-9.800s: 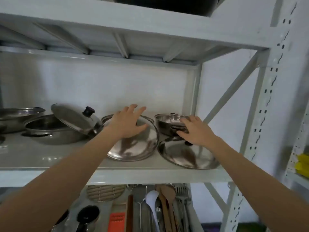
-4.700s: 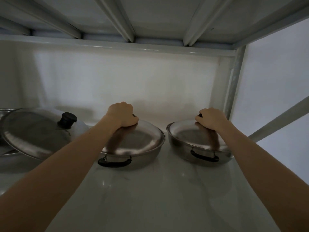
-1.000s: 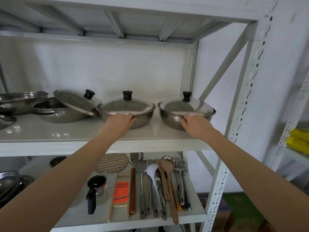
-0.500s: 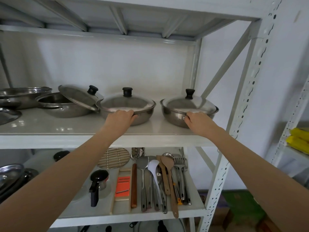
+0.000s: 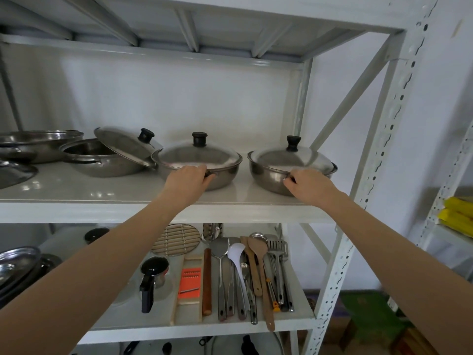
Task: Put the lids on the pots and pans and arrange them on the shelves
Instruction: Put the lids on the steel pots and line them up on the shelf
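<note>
Two steel pots stand side by side on the white middle shelf (image 5: 76,196), each with a black-knobbed lid flat on top. My left hand (image 5: 188,181) grips the front handle of the middle pot (image 5: 222,175), under its lid (image 5: 197,156). My right hand (image 5: 311,185) grips the front handle of the right pot (image 5: 266,178), whose lid (image 5: 289,157) sits slightly shifted to the right. Left of them an open pot (image 5: 102,162) has its lid (image 5: 125,147) leaning tilted on its rim.
Wide steel pans (image 5: 38,143) sit at the far left. The lower shelf holds spatulas and ladles (image 5: 245,275), a round rack (image 5: 175,239), an orange grater (image 5: 189,280) and a small black-handled pot (image 5: 153,275). The rack's perforated post (image 5: 378,160) stands right of the right pot.
Over ten seconds both lids went onto the two pots. In the last second both hands stayed on the front handles; the view shifted slightly and the pots barely moved.
</note>
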`<state>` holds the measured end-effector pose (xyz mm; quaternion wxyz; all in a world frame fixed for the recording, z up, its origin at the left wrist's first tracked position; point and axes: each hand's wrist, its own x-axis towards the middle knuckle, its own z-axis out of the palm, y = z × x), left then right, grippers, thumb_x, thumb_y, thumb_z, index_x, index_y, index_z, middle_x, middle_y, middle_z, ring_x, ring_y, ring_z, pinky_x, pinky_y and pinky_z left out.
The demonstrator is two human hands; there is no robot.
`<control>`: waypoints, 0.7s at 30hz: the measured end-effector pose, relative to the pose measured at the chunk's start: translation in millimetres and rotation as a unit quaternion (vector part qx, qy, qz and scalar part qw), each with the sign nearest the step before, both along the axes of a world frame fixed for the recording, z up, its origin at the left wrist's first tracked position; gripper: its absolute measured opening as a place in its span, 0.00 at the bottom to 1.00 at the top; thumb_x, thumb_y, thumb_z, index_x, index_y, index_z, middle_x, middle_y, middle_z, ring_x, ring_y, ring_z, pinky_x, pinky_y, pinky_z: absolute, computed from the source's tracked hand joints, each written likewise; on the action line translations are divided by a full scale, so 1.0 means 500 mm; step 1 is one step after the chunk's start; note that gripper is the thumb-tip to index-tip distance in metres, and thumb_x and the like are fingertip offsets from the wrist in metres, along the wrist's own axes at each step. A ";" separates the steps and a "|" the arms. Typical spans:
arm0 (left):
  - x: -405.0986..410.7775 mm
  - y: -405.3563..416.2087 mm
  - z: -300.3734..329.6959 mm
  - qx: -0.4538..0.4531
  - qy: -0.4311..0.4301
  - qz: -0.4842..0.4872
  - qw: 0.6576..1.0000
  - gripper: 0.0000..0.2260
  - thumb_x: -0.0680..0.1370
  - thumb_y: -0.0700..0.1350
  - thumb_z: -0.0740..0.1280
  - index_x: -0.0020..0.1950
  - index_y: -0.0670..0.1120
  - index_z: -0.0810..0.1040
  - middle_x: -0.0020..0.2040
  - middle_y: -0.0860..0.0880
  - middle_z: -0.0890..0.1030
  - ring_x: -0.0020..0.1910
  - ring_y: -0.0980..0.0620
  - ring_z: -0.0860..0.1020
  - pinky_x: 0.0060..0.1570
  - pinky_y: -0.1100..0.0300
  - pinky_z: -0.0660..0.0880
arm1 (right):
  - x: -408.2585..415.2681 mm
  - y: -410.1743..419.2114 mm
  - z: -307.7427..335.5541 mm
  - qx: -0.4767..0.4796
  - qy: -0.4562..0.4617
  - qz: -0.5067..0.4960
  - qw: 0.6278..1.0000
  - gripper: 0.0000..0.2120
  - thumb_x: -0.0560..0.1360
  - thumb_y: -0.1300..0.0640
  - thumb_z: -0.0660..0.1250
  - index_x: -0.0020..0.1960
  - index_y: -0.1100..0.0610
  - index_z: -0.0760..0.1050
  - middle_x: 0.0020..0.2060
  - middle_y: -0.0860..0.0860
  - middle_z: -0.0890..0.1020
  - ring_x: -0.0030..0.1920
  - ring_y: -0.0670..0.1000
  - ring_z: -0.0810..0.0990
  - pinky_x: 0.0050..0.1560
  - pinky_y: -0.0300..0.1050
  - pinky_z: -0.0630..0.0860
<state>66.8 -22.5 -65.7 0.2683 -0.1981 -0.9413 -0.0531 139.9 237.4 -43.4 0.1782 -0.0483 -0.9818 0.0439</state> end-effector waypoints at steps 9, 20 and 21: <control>0.001 -0.058 0.014 0.006 0.155 -0.059 0.986 0.18 0.76 0.57 0.60 0.45 0.44 0.81 0.46 0.44 0.78 0.50 0.42 0.76 0.46 0.51 0.73 | -0.013 -0.068 0.051 0.142 0.113 -0.033 0.983 0.16 0.77 0.50 0.56 0.54 0.62 0.73 0.51 0.60 0.76 0.54 0.60 0.74 0.48 0.51 0.71; -0.132 -0.321 0.046 0.032 0.105 -0.011 0.994 0.22 0.77 0.56 0.61 0.67 0.48 0.71 0.68 0.47 0.72 0.66 0.45 0.70 0.61 0.48 0.68 | -0.175 -0.355 0.073 0.050 0.154 0.150 0.975 0.20 0.78 0.52 0.58 0.67 0.58 0.68 0.61 0.57 0.74 0.62 0.58 0.71 0.58 0.53 0.72; -0.152 -0.353 0.047 0.025 0.093 -0.004 0.995 0.22 0.77 0.55 0.62 0.68 0.47 0.70 0.68 0.47 0.71 0.67 0.44 0.70 0.61 0.48 0.68 | -0.195 -0.385 0.075 0.045 0.154 0.156 0.975 0.20 0.78 0.52 0.58 0.68 0.57 0.67 0.62 0.56 0.73 0.63 0.58 0.70 0.59 0.53 0.71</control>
